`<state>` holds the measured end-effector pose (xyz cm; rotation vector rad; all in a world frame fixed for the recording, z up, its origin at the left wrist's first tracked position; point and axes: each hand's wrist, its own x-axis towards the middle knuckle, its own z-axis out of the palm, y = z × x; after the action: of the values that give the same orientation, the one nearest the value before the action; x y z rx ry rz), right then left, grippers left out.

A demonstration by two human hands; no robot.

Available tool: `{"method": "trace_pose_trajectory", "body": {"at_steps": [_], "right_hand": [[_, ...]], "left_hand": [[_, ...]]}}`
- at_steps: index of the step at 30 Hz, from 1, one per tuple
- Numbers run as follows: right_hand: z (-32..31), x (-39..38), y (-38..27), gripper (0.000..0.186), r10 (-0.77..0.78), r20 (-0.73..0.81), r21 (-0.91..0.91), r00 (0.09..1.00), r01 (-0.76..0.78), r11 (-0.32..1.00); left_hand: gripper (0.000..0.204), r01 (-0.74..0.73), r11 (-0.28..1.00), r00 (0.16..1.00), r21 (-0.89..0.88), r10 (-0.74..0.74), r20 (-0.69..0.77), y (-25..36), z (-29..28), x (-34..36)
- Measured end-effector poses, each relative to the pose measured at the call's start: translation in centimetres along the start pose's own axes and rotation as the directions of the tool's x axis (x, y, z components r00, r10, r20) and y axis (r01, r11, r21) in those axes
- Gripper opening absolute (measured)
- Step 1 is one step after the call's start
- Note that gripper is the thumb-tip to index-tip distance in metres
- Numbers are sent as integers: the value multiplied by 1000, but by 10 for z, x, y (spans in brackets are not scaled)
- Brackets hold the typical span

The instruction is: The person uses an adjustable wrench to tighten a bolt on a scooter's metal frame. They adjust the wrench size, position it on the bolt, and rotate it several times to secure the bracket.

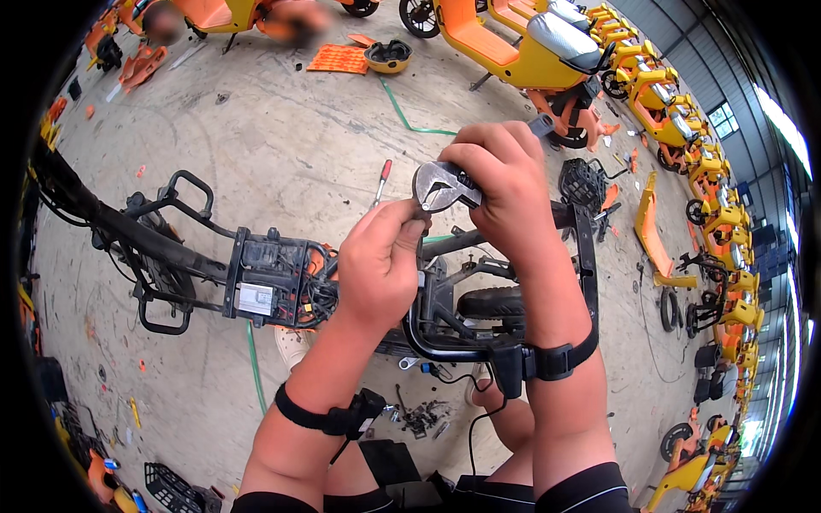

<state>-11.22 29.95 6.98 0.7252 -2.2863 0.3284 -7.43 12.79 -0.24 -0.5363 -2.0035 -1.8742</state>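
Note:
My right hand (506, 175) is closed around the handle of a silver adjustable wrench (434, 190), its jaw pointing left. My left hand (380, 261) pinches thumb against forefinger right at that jaw. Whatever small dark piece sits between those fingertips is mostly hidden, so I cannot tell its kind. Beneath both hands stands a stripped scooter frame (428, 339) of black tubing. A battery-like black box with wiring (272, 278) and a silver label is mounted on the frame, left of my left hand.
A red-handled screwdriver (384, 178) lies on the concrete floor beyond my left hand. Small loose parts (421, 419) and a ring spanner (408, 363) are near my feet. Yellow-orange scooters (513, 51) stand at the back and along the right. A black basket (584, 184) lies beyond the frame.

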Motion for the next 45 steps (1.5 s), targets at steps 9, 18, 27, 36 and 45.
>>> {"method": "trace_pose_trajectory", "body": {"at_steps": [9,18,27,36,45], "right_hand": [[13,2,-9,30,11,-88,-112,996,-21,994],[-25,-1,-20,34,97,194,-66,976,-86,994],[-54,0,-52,47,270,486,30,831,-325,945],[-51,-2,-51,45,261,507,100,822,-356,929],[-38,-3,-37,43,155,360,30,920,-178,984]], "left_hand": [[15,-3,1000,1000,22,2,16,-1,0,0],[17,62,998,998,-24,-62,13,-6,0,-3],[25,37,999,999,-13,-37,-14,-5,2,-4],[28,-201,962,972,184,220,-88,-10,2,-1],[15,-108,992,977,64,118,-177,-2,11,2]]}}
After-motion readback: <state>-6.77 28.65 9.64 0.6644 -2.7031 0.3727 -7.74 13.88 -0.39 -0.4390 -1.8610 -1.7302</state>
